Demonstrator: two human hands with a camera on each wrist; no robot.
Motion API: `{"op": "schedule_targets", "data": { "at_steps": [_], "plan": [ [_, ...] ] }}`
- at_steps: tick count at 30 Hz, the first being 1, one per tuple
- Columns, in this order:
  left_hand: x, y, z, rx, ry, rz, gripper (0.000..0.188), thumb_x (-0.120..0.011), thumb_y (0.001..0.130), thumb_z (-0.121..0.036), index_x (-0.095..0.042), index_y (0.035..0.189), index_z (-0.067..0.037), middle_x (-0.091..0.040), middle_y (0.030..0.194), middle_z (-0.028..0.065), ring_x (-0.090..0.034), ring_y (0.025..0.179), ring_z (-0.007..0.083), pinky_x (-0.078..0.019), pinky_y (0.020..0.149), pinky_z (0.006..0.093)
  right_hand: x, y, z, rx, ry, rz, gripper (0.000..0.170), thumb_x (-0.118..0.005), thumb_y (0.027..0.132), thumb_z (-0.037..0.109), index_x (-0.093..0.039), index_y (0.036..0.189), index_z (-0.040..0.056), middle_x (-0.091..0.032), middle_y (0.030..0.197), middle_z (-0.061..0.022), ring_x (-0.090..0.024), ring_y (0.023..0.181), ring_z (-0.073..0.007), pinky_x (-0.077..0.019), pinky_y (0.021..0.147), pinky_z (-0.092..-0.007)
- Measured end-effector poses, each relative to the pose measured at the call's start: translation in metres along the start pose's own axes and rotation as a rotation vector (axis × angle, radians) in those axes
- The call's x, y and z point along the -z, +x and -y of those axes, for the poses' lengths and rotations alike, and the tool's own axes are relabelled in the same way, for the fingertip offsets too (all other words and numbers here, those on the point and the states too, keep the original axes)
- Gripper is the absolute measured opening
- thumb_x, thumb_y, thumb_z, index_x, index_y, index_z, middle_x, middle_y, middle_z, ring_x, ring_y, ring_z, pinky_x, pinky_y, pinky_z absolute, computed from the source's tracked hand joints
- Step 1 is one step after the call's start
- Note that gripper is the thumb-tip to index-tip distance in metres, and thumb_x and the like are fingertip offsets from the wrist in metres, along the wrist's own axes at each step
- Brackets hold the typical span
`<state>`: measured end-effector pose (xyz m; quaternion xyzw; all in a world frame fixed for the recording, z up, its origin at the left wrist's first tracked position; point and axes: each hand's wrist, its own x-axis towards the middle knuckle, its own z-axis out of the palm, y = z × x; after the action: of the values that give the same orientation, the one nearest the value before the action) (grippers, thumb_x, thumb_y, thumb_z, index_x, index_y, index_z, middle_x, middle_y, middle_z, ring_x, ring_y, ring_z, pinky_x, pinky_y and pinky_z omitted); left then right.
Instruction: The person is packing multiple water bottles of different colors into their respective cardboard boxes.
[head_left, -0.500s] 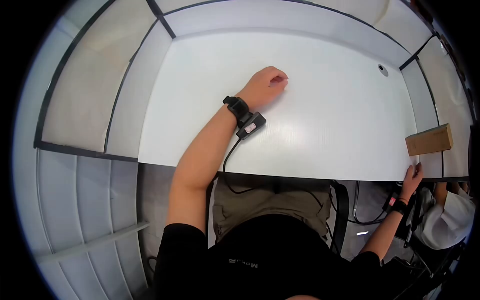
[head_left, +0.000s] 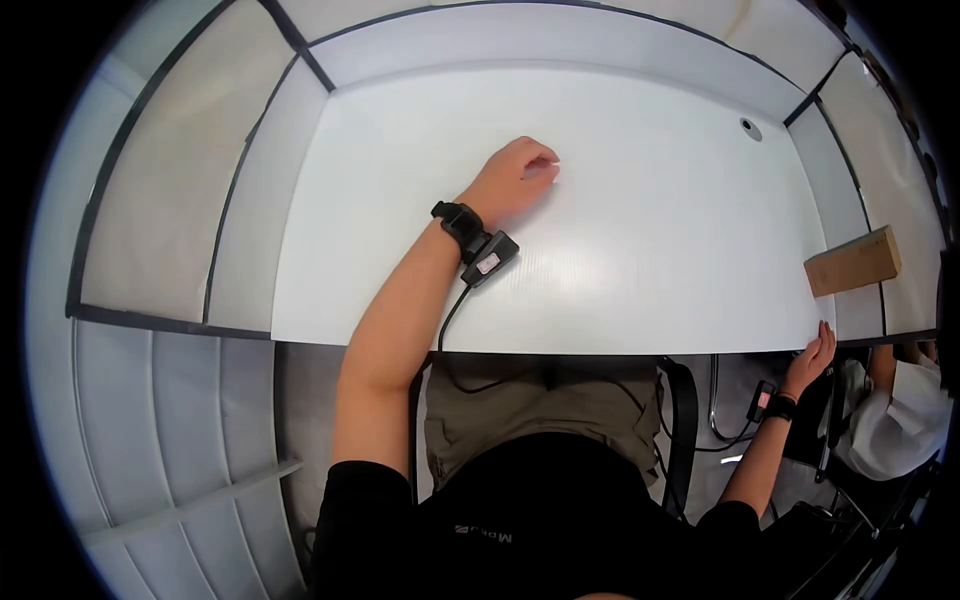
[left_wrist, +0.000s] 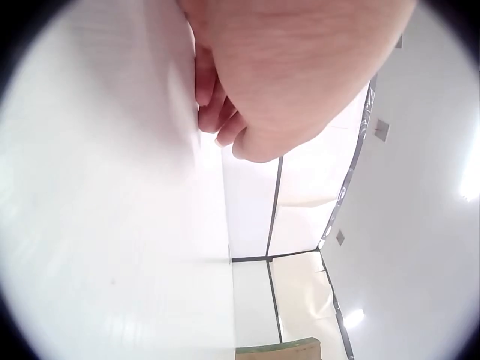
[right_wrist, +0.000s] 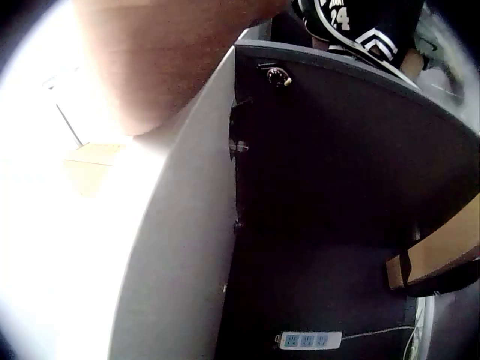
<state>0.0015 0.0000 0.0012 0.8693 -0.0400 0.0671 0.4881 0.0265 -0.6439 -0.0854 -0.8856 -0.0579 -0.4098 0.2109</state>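
Tabletop [head_left: 640,235], white and glossy, meets pale panels [head_left: 560,38] along its far side — over its middle, my left hand [head_left: 511,180] curls loosely. At its front-right corner my right hand [head_left: 811,362] keeps fingers fairly straight, near the brown box [head_left: 853,263] at its right end — ceiling light [left_wrist: 471,180] above.

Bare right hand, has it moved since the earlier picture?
Yes, slightly: the bare right hand has drawn away from the unmoved brown rectangular cardboard box, down and left.
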Motion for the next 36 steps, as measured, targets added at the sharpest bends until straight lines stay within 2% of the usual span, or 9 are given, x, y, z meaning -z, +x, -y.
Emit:
{"op": "schedule_targets", "data": {
  "at_steps": [6, 8, 9, 11, 13, 14, 15, 17, 36],
  "plan": [
    [0.001, -0.002, 0.001, 0.012, -0.056, 0.009, 0.022, -0.062, 0.098, -0.017, -0.066, 0.113, -0.002, -0.061, 0.116, 0.0079, -0.061, 0.114, 0.0202, -0.0467, 0.102, 0.0333, 0.051, 0.018, -0.066, -0.564, 0.1, -0.492, 0.038, -0.059, 0.098, 0.018, -0.062, 0.12, -0.0127, -0.062, 0.128, -0.0244, -0.064, 0.107, -0.0297, -0.0499, 0.097, -0.0396],
    [0.0, -0.001, -0.002, 0.022, -0.051, 0.017, 0.021, -0.062, 0.098, -0.017, -0.065, 0.113, -0.002, -0.061, 0.116, 0.0077, -0.06, 0.114, 0.02, -0.0467, 0.102, 0.0335, 0.072, 0.038, -0.127, -0.627, 0.241, -0.327, 0.041, -0.056, 0.1, 0.022, -0.063, 0.123, -0.0106, -0.063, 0.128, -0.0223, -0.063, 0.112, -0.031, -0.0483, 0.1, -0.0387],
    [-0.001, 0.0, -0.001, 0.011, -0.046, 0.018, 0.021, -0.062, 0.098, -0.017, -0.065, 0.113, -0.002, -0.061, 0.116, 0.0077, -0.06, 0.114, 0.02, -0.0467, 0.102, 0.0334, 0.079, 0.054, -0.103, -0.689, 0.152, -0.224, 0.043, -0.051, 0.103, 0.023, -0.059, 0.133, -0.0058, -0.058, 0.137, -0.0187, -0.059, 0.123, -0.0295, -0.0457, 0.104, -0.0373],
    [0.0, 0.0, 0.002, -0.005, -0.033, 0.016, 0.021, -0.062, 0.098, -0.018, -0.066, 0.113, -0.002, -0.061, 0.116, 0.0077, -0.06, 0.114, 0.02, -0.0467, 0.102, 0.0333, 0.087, 0.066, -0.141, -0.525, 0.144, 0.018, 0.047, -0.051, 0.102, 0.02, -0.047, 0.143, -0.0033, -0.056, 0.138, -0.0181, -0.058, 0.125, -0.0291, -0.0471, 0.104, -0.0377],
    [0.001, 0.0, 0.0, -0.016, -0.011, 0.015, 0.024, -0.061, 0.098, -0.021, -0.065, 0.112, -0.002, -0.061, 0.117, 0.0094, -0.061, 0.113, 0.0225, -0.0477, 0.101, 0.0343, 0.087, 0.079, -0.257, -0.354, 0.042, 0.27, 0.05, -0.046, 0.104, 0.015, -0.036, 0.152, 0.0044, -0.049, 0.144, -0.0167, -0.05, 0.136, -0.029, -0.045, 0.109, -0.0424],
    [0.002, -0.001, -0.001, -0.022, 0.001, 0.013, 0.025, -0.061, 0.098, -0.023, -0.065, 0.112, -0.002, -0.061, 0.117, 0.0103, -0.062, 0.113, 0.0237, -0.0482, 0.101, 0.0349, 0.076, 0.087, -0.304, -0.461, 0.294, 0.205, 0.046, -0.043, 0.103, 0.009, -0.044, 0.149, 0.0076, -0.054, 0.135, -0.0189, -0.047, 0.137, -0.0333, -0.0426, 0.111, -0.0437],
    [0.002, -0.001, 0.0, -0.013, -0.005, 0.009, 0.024, -0.061, 0.099, -0.022, -0.065, 0.112, -0.002, -0.061, 0.116, 0.0094, -0.061, 0.113, 0.0224, -0.0479, 0.101, 0.0341, 0.075, 0.099, -0.315, -0.347, 0.083, 0.31, 0.043, -0.044, 0.102, 0.01, -0.047, 0.145, 0.0053, -0.053, 0.136, -0.0205, -0.048, 0.134, -0.0365, -0.0422, 0.111, -0.0445],
    [0.0, 0.0, 0.002, 0.006, -0.022, 0.001, 0.022, -0.061, 0.099, -0.019, -0.066, 0.113, -0.003, -0.061, 0.116, 0.0076, -0.061, 0.112, 0.0197, -0.0473, 0.101, 0.0325, 0.075, 0.119, -0.317, -0.236, -0.187, 0.436, 0.041, -0.046, 0.101, 0.011, -0.05, 0.141, 0.0029, -0.053, 0.137, -0.022, -0.049, 0.132, -0.0395, -0.0417, 0.11, -0.0453],
    [0.002, -0.002, 0.002, -0.036, 0.003, 0.005, 0.024, -0.06, 0.098, -0.022, -0.065, 0.112, -0.002, -0.061, 0.116, 0.0099, -0.062, 0.111, 0.0232, -0.0497, 0.099, 0.034, 0.083, 0.197, -0.285, -0.47, -0.054, 0.533, 0.054, -0.061, 0.092, 0.021, -0.05, 0.14, 0.0004, -0.053, 0.139, -0.0194, -0.05, 0.129, -0.036, -0.0402, 0.11, -0.0438]
  ]
}}
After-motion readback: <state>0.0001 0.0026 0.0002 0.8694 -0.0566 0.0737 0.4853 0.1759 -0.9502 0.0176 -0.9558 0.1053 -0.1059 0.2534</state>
